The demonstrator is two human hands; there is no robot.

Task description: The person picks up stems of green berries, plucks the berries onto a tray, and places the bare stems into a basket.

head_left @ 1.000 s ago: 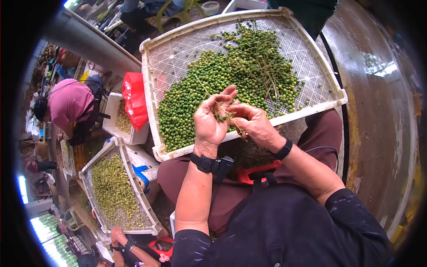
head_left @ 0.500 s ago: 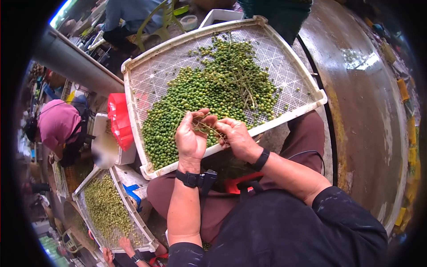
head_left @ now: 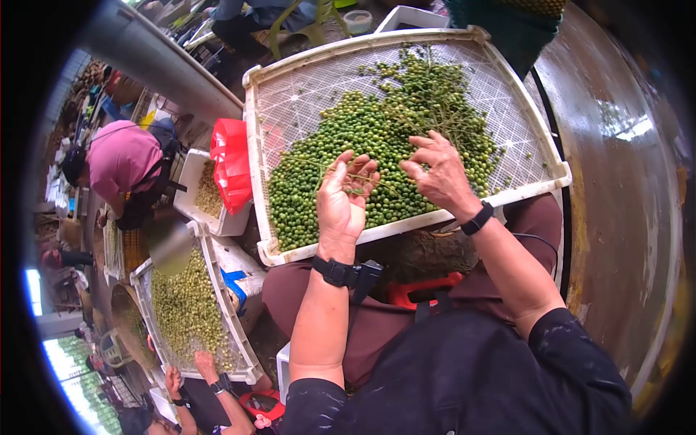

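Trousers (head_left: 293, 290) of dull maroon are seen bent at the near edge of the large mesh tray (head_left: 254, 130), by which all places are told here. Above that edge the left hand (head_left: 342, 204) is held palm up, its fingers loosely curled and half open, with a thin stem (head_left: 355, 191) laid across them; how firmly it is gripped cannot be told. Further right, over the tray, the right hand (head_left: 444, 177) is held knuckles up, its thumb parted from its bent fingers; whether anything is pinched there cannot be made out. Green berries (head_left: 370, 127) are heaped across the middle of the tray and into its near left corner, and bare stalks (head_left: 453, 119) are tangled toward its far right. Against the tray's left side a red bag (head_left: 230, 167) is placed, with a white crate (head_left: 192, 206) just beyond it. Left of the tray's near corner, paler berries (head_left: 185, 312) are spread in a second tray (head_left: 255, 375), over whose near end another person's hand (head_left: 206, 367) is held. Well left of the tray, a person in a pink shirt (head_left: 123, 159) is seen stooped.
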